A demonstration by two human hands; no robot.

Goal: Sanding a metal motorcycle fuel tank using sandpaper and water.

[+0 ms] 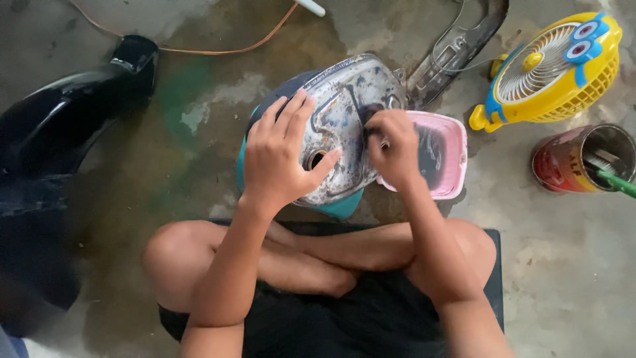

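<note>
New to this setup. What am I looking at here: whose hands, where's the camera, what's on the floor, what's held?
One picture, from a camera worn on a person's head, looking down. The person sits cross-legged on a concrete floor. Their left hand rests flat on a bare-metal motorcycle fuel tank. Their right hand presses something small and dark against the tank; I can't tell what. Beside it sit a pink tub, a yellow toy-like fan, a tin can holding a green-handled brush, and a black fairing part.

Under your hands the fuel tank is bare silver metal mottled with dark blue-black patches, on a teal stand. Right of it sits a pink tub of dark water. Far right, the fan is yellow and blue; near it, a red can. Far left, a glossy black panel.
</note>
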